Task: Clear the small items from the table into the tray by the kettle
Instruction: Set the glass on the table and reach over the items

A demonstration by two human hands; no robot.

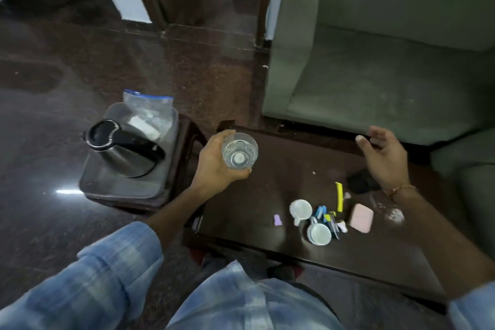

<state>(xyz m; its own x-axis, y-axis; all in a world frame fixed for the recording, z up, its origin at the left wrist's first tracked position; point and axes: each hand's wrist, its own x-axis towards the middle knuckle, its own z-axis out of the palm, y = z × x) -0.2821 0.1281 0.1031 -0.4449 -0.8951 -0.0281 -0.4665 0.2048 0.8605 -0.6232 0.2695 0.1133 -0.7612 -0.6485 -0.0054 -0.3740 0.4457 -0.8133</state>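
My left hand (214, 166) is shut on a clear drinking glass (239, 151), held above the left end of the dark wooden table (267, 195). My right hand (383, 158) hovers open over the table's far right side, holding nothing. On the table lie two white cups (300, 209) (319, 233), several small sachets (328, 218), a yellow stick (339, 195), a pink pad (361, 218), a small purple piece (277, 220) and a black object (361, 182). To the left, a grey tray (107, 182) holds a steel kettle (123, 151) and a plastic zip bag (150, 112).
The tray rests on a low dark stool (184, 142) beside the table. A green sofa (375, 61) stands behind the table. White powder or crumbs (393, 213) lie on the table's right part. The floor (80, 61) is dark polished stone.
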